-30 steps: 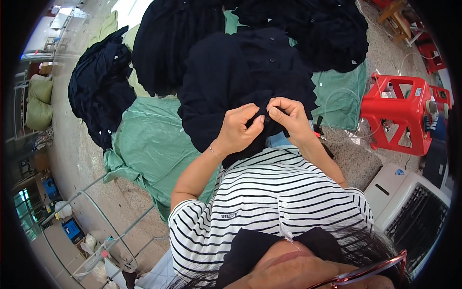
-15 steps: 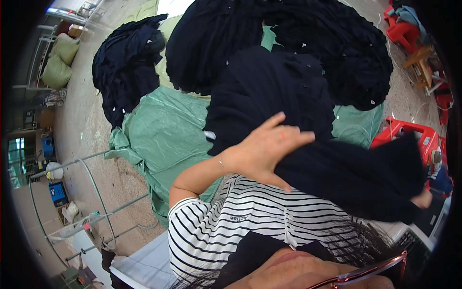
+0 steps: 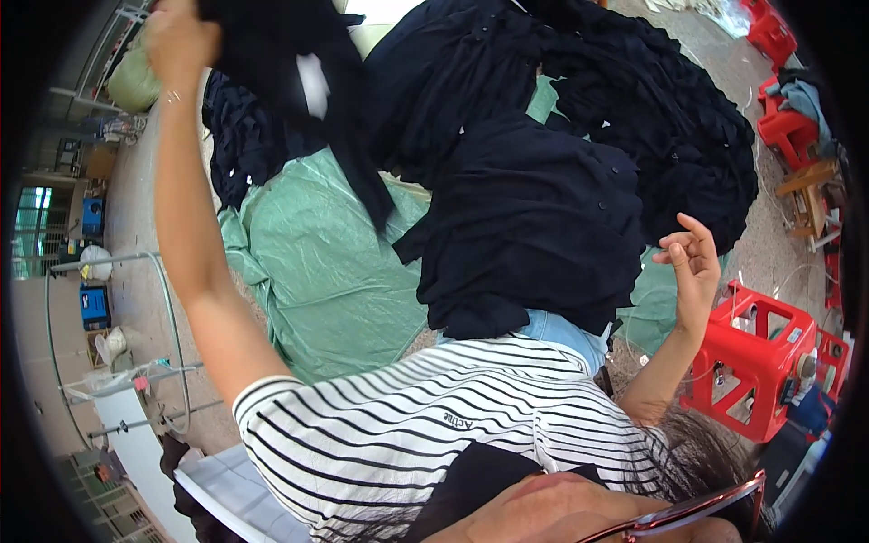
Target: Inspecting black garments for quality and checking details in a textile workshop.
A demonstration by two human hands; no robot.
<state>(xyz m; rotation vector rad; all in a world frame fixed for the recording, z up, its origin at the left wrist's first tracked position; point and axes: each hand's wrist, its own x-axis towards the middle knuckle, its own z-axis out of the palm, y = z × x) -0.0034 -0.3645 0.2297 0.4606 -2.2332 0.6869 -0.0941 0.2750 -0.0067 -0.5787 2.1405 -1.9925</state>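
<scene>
High at the far left, my left hand (image 3: 181,45) grips the edge of a navy garment (image 3: 262,54) that hangs from it, blurred, with a white patch showing. My left arm is stretched out. To the right, my right hand (image 3: 695,267) is raised with its fingers loosely bent and apart, holding nothing. Between my arms, a layered stack of dark navy buttoned garments (image 3: 534,217) rests over my lap, nearest to the right hand.
Large heaps of navy garments (image 3: 688,136) lie beyond the lap on a green plastic sheet (image 3: 344,271). A red plastic stool (image 3: 756,348) stands close at right, more red stools (image 3: 787,131) behind it. At left is a metal tube frame (image 3: 176,317).
My left hand has swept from the lap stack up to the far left and now holds a navy garment. My right hand, previously at the garment at far right, is raised and free.
</scene>
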